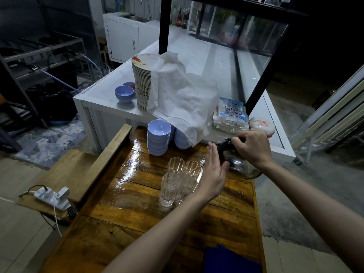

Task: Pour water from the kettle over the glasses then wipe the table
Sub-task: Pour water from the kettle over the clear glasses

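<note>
Several clear ribbed glasses (178, 179) stand clustered on the wet wooden table (137, 194). A steel kettle (239, 166) with a black handle is tilted to their right, at the table's right edge. My right hand (251, 147) grips the black handle from above. My left hand (213, 172) is flat with straight fingers, its thumb touching the kettle's side, and it stands between the kettle and the glasses. A blue cloth (228, 260) lies at the table's near edge.
Stacks of blue bowls (158, 136) stand at the table's far end. Behind, a white counter (102, 95) carries a tall plate stack (141, 81) under a white cloth (177, 95), more bowls and plastic packets (230, 115). A power strip (53, 196) sits on a left ledge.
</note>
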Available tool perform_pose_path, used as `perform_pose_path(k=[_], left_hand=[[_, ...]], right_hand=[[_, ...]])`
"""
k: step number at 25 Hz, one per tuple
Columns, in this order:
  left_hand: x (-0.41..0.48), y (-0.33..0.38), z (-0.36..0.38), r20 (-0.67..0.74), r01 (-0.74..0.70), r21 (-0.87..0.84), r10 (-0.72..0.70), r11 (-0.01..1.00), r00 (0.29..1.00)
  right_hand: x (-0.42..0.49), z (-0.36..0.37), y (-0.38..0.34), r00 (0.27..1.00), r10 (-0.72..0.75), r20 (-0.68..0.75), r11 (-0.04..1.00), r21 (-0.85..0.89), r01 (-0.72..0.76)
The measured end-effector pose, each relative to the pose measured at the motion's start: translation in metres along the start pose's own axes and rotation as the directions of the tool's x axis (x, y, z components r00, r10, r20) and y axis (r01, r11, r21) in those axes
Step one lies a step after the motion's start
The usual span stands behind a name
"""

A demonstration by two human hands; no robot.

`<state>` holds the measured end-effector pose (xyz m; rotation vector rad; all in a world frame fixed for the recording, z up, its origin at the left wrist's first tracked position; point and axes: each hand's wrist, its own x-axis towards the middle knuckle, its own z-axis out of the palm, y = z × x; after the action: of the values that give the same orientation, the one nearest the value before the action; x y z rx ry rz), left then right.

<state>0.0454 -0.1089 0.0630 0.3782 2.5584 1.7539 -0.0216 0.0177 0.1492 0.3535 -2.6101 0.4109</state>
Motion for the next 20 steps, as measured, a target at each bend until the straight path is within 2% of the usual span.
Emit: perform_pose_path(k=[20], left_hand=[[0.0004,0.0087,-0.0036,0.026,-0.020,0.042,0.019,0.999,0.999]], right_hand=[[0.0005,-0.0072,0.0078,0.999,-0.043,-0.011,0.999,-0.024,0.042]])
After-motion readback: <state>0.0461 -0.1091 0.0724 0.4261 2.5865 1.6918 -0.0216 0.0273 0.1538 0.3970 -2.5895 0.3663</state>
